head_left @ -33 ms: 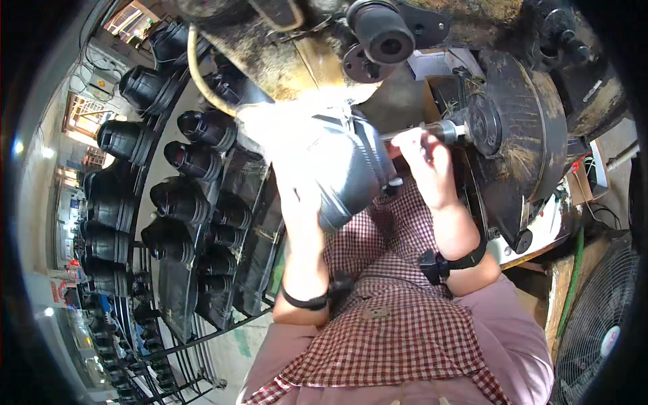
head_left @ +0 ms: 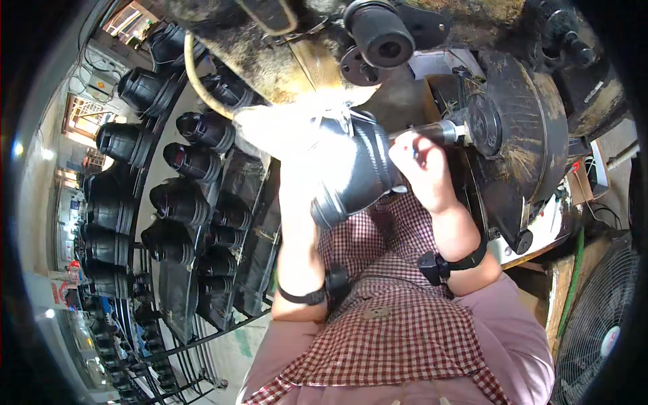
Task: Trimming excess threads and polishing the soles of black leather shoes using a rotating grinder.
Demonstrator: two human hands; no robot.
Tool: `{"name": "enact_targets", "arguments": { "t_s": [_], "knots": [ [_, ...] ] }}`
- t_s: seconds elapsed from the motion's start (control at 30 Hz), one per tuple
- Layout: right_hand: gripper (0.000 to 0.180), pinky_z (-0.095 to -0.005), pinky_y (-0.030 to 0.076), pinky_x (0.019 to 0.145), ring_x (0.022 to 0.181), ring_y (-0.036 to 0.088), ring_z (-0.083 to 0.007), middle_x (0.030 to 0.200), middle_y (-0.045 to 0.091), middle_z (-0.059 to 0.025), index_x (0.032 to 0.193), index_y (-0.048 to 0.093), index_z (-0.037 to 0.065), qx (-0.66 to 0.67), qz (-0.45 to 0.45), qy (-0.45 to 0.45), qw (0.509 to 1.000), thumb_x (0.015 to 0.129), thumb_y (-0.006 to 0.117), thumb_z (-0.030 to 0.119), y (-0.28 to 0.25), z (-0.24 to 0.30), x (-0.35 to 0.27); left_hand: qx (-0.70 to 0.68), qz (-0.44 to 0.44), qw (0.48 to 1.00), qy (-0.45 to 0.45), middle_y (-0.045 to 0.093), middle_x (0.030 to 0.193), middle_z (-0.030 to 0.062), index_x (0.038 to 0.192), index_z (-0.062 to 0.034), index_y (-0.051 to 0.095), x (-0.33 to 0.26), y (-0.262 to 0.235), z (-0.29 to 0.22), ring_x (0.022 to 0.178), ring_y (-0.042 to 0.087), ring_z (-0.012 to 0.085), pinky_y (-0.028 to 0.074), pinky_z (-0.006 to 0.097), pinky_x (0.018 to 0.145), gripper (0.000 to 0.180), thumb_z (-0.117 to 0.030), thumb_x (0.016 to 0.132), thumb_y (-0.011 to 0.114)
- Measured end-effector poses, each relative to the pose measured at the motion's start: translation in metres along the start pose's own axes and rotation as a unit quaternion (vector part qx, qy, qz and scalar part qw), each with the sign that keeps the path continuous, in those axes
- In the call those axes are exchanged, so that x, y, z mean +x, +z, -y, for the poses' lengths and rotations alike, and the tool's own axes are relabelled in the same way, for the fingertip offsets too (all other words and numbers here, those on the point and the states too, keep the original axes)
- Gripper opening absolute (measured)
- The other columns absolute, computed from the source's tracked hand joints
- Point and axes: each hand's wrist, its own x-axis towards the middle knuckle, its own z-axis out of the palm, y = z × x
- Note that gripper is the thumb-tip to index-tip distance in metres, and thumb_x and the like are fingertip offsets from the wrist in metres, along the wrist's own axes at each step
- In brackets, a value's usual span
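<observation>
My left hand (head_left: pixel 295 145), washed out by bright light, grips a black rubber boot (head_left: pixel 354 169) by its upper part and holds it up in front of me. My right hand (head_left: pixel 420 165) is curled around the boot's other end. It presses that end close to a metal spindle (head_left: pixel 442 130) that sticks out of a machine's round black wheel guard (head_left: pixel 530 135). Both forearms wear black wrist straps. A red checked apron covers my lap.
A metal rack (head_left: pixel 169 202) on my left holds several black rubber boots in rows. A dirty machine body (head_left: pixel 283 61) with a black tube (head_left: pixel 381 37) hangs overhead. A floor fan (head_left: pixel 597 331) stands at lower right, next to a wooden bench edge (head_left: pixel 540 253).
</observation>
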Motion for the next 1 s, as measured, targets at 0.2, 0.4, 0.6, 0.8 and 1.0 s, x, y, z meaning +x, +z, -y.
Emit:
{"name": "enact_targets", "arguments": {
  "t_s": [0.2,0.4,0.6,0.8,1.0],
  "knots": [
    [0.025,-0.0253,0.051,0.078,0.085,0.064,-0.0106,0.095,0.07,-0.0058,0.098,0.065,-0.001,0.096,-0.019,0.011,0.995,0.075,0.076,0.0,0.014,-0.013,-0.032,0.075,0.086,0.993,-0.006,0.058,0.102,0.0046,0.118,-0.0018,0.052,0.039,0.008,0.003,0.089,0.058,0.0132,0.05,0.027,0.076,0.032,-0.025,0.096,0.052],
    [0.028,-0.0263,0.052,0.075,0.082,0.065,-0.0122,0.093,0.071,-0.0069,0.099,0.066,0.0,0.018,0.008,0.003,1.0,0.073,0.077,0.001,0.006,0.0,-0.035,0.117,0.037,0.992,0.015,0.057,0.112,0.0082,0.124,-0.0007,0.049,0.02,0.012,0.009,0.096,0.057,0.0148,0.05,0.028,0.08,0.034,-0.019,0.096,0.055],
    [0.023,-0.0247,0.051,0.07,0.077,0.065,-0.0098,0.089,0.071,-0.0066,0.094,0.067,-0.001,-0.022,-0.011,0.005,1.0,0.074,0.077,0.002,-0.001,0.004,-0.031,-0.044,0.03,0.998,-0.036,0.058,0.115,0.0082,0.123,0.0015,0.052,0.026,0.026,0.002,0.1,0.059,0.0173,0.052,0.03,0.084,0.04,-0.017,0.089,0.062],
    [0.016,-0.0221,0.045,0.059,0.067,0.056,-0.0054,0.078,0.064,-0.0022,0.088,0.063,-0.002,-0.034,-0.046,-0.055,0.997,0.077,0.074,0.0,-0.003,-0.003,-0.017,-0.075,0.032,0.992,-0.098,0.059,0.113,0.0075,0.122,-0.0007,0.054,0.031,0.029,-0.005,0.099,0.059,0.0143,0.052,0.028,0.081,0.038,-0.019,0.09,0.061],
    [0.014,-0.0187,0.04,0.056,0.065,0.051,-0.0024,0.073,0.059,0.002,0.084,0.059,-0.001,-0.011,-0.083,-0.04,0.996,0.079,0.072,0.0,-0.003,0.001,-0.015,-0.023,-0.015,0.985,-0.171,0.057,0.127,0.0097,0.132,-0.0031,0.049,0.02,0.015,0.005,0.113,0.056,0.0191,0.044,0.033,0.097,0.051,-0.041,0.099,0.042]
  ]
}}
